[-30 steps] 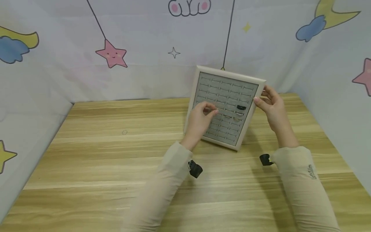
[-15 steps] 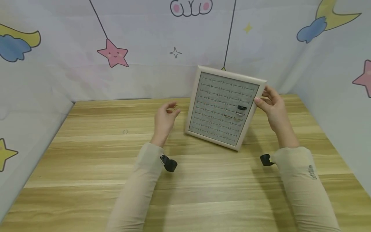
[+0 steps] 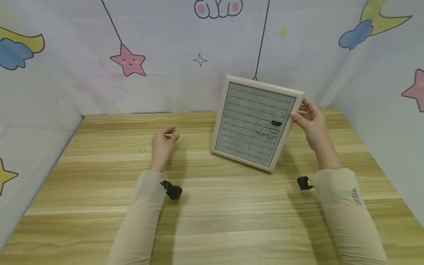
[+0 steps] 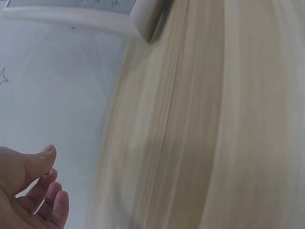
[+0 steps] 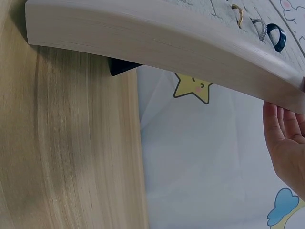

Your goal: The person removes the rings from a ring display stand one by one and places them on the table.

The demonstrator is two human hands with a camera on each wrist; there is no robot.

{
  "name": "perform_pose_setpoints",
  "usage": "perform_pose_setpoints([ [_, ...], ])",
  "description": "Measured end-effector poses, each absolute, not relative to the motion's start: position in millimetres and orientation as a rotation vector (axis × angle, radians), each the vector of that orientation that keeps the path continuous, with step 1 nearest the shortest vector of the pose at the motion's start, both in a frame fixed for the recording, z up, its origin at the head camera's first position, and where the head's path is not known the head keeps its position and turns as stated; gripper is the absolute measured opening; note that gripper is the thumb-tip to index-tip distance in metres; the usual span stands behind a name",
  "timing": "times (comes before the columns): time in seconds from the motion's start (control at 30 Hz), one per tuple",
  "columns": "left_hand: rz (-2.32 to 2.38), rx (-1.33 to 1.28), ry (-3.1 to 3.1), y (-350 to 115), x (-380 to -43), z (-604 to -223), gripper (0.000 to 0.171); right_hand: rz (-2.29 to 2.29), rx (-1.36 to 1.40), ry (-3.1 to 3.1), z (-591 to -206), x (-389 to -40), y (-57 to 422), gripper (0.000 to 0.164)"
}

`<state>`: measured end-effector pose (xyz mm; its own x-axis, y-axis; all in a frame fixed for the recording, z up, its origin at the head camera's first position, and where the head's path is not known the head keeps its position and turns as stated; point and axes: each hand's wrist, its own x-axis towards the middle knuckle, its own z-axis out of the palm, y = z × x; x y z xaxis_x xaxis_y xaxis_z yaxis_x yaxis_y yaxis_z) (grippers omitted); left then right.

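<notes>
My left hand point(image 3: 162, 146) is over the left-centre of the table, pinching a gold ring point(image 3: 175, 133) between thumb and fingertips. In the left wrist view the left hand point(image 4: 33, 191) has its fingers curled, and the ring is hardly visible there. A ring display frame point(image 3: 215, 132), pale-rimmed with a grey slotted panel, stands tilted at the right. My right hand point(image 3: 314, 125) grips its right edge, thumb in front and fingers behind. Seated in the slots are a black ring point(image 3: 276, 123), a silver ring point(image 3: 274, 130) and gold rings point(image 3: 271, 136).
A thin silver ring point(image 3: 142, 150) lies on the wooden table point(image 3: 232, 221), left of my left hand. A dark support piece point(image 5: 121, 66) shows behind the frame in the right wrist view. A printed cloth backdrop point(image 3: 165, 88) rises along the table's back edge.
From in front of the display panel, my left hand has moved left, away from the frame, with the gold ring in its fingers. The right hand and the frame stay put.
</notes>
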<state>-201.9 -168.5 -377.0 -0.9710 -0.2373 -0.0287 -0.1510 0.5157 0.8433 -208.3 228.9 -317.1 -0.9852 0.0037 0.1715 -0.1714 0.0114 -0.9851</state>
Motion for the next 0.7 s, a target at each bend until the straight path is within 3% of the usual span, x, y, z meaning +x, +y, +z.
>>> perform_pose_setpoints([
  [0.7,-1.290,0.432,-2.814,-226.9,-180.6,-396.4,0.037,2.091,0.188,-2.157,-316.4,-207.3,229.1,0.057],
])
